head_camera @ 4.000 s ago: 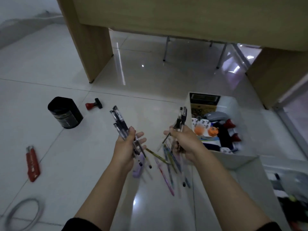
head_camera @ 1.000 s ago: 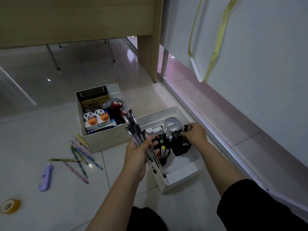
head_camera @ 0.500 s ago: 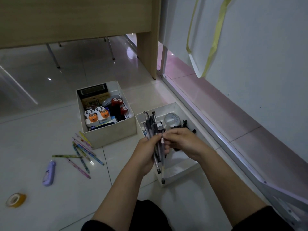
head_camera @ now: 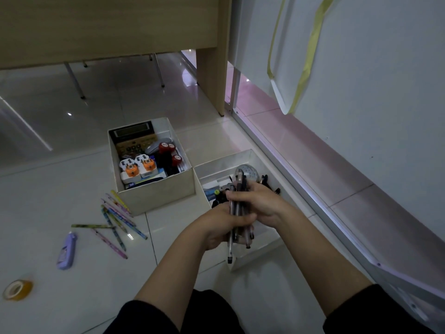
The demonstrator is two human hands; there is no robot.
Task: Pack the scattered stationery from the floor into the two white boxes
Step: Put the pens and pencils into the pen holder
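Both hands grip one bundle of dark pens (head_camera: 238, 189) held upright over the right white box (head_camera: 216, 165). My left hand (head_camera: 221, 225) wraps the bundle's lower half, and my right hand (head_camera: 262, 203) curls round it from the right. The pens' tips stick out below my hands. The right box holds a tape roll (head_camera: 248, 172) and dark items, mostly hidden behind my hands. The left white box (head_camera: 156, 196) holds a calculator (head_camera: 134, 136), plugs and red stamps. Several coloured pencils (head_camera: 115, 218), a purple correction tape (head_camera: 67, 250) and a yellow tape roll (head_camera: 17, 289) lie on the floor.
A wooden desk (head_camera: 108, 25) stands behind the boxes, with its leg (head_camera: 212, 78) near the wall. A white wall panel (head_camera: 373, 92) with a raised metal sill (head_camera: 313, 201) runs along the right, close to the right box. Glossy tile floor (head_camera: 48, 189) spreads to the left.
My right hand left the black item in the box and joined my left hand on the pen bundle. The bundle now stands more upright over the right box.
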